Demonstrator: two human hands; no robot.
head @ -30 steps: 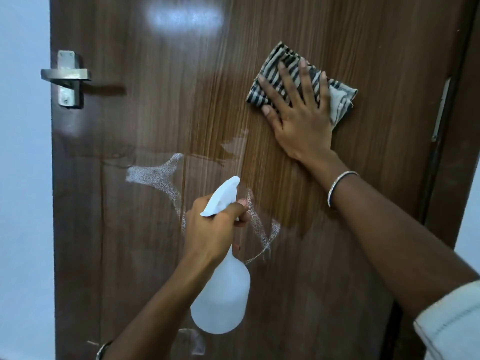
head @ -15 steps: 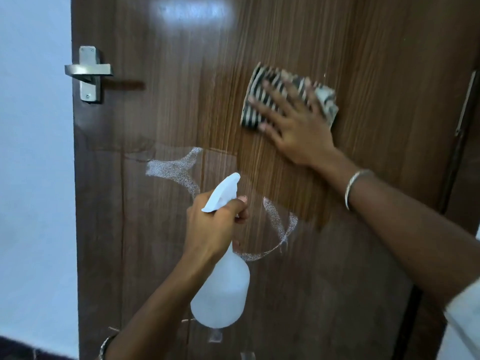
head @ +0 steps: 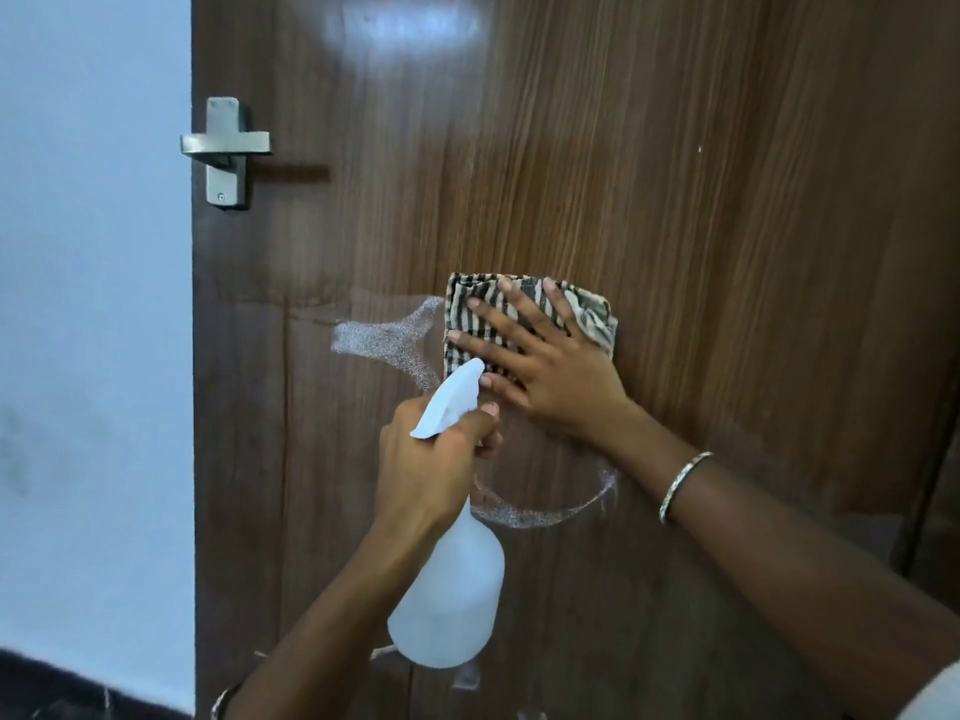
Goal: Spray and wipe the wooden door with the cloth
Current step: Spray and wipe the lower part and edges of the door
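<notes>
One cloth (head: 461, 311) under flat right hand (head: 550, 376), just above left hand (head: 431, 459) with spray bottle (head: 447, 589)

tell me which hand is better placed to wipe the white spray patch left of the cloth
The right hand: its straight fingers press the striped cloth flat on the door, right beside the spray patch. The left hand is gripping the spray bottle, with no cloth.

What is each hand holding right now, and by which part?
The left hand grips the white spray bottle by its neck, under the trigger head. The right hand grips nothing: straight fingers press the striped cloth against the door.
</notes>
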